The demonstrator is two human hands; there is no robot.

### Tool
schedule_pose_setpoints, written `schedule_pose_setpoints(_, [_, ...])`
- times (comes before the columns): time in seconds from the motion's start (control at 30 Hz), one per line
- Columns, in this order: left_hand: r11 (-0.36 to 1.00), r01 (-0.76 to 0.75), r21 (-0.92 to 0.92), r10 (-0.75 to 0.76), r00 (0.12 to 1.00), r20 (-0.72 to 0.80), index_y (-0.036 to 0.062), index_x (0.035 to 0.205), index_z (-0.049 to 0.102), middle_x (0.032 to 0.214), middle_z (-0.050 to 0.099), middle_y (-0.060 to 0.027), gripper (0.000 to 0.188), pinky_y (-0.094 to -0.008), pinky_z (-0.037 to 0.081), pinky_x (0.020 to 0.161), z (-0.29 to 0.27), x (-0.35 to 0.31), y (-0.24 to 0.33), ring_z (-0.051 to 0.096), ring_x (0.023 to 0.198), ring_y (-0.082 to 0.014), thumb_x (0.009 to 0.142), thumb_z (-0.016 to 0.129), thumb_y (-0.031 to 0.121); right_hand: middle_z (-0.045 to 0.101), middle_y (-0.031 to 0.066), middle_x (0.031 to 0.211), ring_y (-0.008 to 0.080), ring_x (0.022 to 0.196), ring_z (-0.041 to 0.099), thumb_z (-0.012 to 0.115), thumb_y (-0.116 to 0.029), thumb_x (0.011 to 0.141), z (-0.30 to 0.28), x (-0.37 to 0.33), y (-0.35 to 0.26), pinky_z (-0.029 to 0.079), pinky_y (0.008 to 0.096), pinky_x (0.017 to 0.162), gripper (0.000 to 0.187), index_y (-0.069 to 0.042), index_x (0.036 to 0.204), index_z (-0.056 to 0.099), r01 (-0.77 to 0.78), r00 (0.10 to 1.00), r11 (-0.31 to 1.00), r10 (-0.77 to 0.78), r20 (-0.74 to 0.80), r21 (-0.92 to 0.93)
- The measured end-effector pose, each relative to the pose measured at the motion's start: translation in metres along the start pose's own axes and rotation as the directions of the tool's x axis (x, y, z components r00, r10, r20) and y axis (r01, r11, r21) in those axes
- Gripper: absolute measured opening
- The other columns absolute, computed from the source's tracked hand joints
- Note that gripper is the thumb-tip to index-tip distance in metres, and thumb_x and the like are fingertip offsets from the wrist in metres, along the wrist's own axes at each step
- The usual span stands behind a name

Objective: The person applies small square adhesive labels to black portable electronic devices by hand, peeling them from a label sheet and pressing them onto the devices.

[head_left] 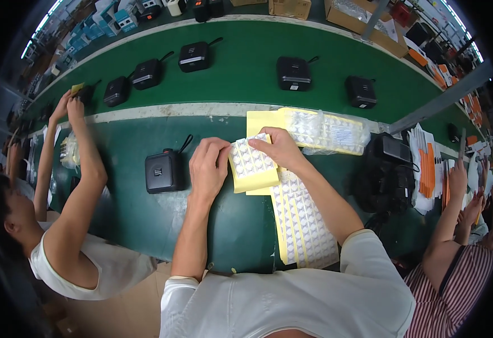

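Observation:
My right hand grips a small yellow-backed sticker sheet by its upper right, with the thumb lying over the rows of white round stickers. At the sheet's upper left edge, the thumb and fingers of my left hand are pinched together. Whether a loose sticker sits between those fingertips is too small to tell. Beneath my right forearm lie larger sticker sheets on the green table. To the left of my left hand rests a black boxy device with a wrist strap.
Beyond the table, a green conveyor belt carries several similar black devices. Plastic-wrapped sticker sheets lie at the table's far edge. On the right are a black bag-like pile and a metal post. Co-workers sit on both sides.

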State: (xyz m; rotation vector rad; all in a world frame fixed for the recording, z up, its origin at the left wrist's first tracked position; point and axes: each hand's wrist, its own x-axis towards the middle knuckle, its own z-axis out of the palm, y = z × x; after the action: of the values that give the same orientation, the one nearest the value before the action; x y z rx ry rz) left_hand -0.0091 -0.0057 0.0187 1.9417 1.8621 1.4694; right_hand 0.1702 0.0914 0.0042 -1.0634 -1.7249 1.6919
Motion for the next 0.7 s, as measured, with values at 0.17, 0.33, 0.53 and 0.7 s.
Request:
schedule_pose_setpoints(0.17, [0.997, 0.017, -0.074, -0.023, 0.997, -0.075, 0.0007, 0.09, 0.063, 0.092, 0.063, -0.011, 0.009, -0.0329, 0.051, 0.071, 0.002, 0.006, -0.003, 0.063, 0.08, -0.0254, 0.082, 0.067, -0.002, 0.066, 0.0112, 0.088, 0.0205, 0.081, 0.063, 0.073, -0.03, 0.085, -0.003, -0.009, -0.01, 0.05, 0.034, 0.072, 0.033, 0.002, 0.091, 0.068, 0.072, 0.997, 0.888, -0.08, 0.003, -0.455])
schedule_pose_setpoints(0.33, [0.621, 0.407, -0.67, -0.475, 0.875, 0.092, -0.0011, 0.096, 0.058, 0.086, 0.063, -0.0057, 0.006, -0.0247, 0.049, 0.071, 0.017, 0.002, -0.024, 0.06, 0.077, -0.0118, 0.095, 0.058, 0.004, 0.059, 0.0169, 0.103, 0.0341, 0.102, 0.059, 0.072, -0.03, 0.082, -0.005, 0.018, -0.046, 0.048, 0.0408, 0.088, 0.045, 0.0, 0.115, 0.063, 0.3, 0.913, 0.607, -0.406, 0.038, -0.736])
schedule_pose_setpoints(0.53, [0.645, 0.429, -0.632, -0.496, 0.865, 0.081, -0.0009, 0.099, 0.056, 0.082, 0.062, -0.0039, 0.006, -0.0221, 0.05, 0.064, 0.031, -0.013, -0.027, 0.059, 0.07, -0.0082, 0.097, 0.055, 0.004, 0.054, 0.0176, 0.121, 0.0343, 0.111, 0.056, 0.072, -0.028, 0.081, -0.004, 0.168, -0.067, 0.048, 0.0408, 0.092, 0.063, -0.001, 0.133, 0.048, 0.404, 0.871, 0.599, -0.482, 0.091, -0.692])
schedule_pose_setpoints(0.7, [0.643, 0.437, -0.629, -0.499, 0.862, 0.089, -0.0012, 0.099, 0.058, 0.079, 0.062, -0.0039, 0.009, -0.0228, 0.05, 0.062, 0.036, -0.013, -0.027, 0.059, 0.068, -0.0083, 0.096, 0.057, 0.007, 0.022, 0.0255, 0.154, 0.0406, 0.141, 0.027, 0.081, -0.04, 0.068, -0.007, 0.271, -0.052, 0.031, 0.0433, 0.115, 0.109, 0.0, 0.15, 0.021, 0.336, 0.912, 0.485, -0.38, 0.152, -0.807])
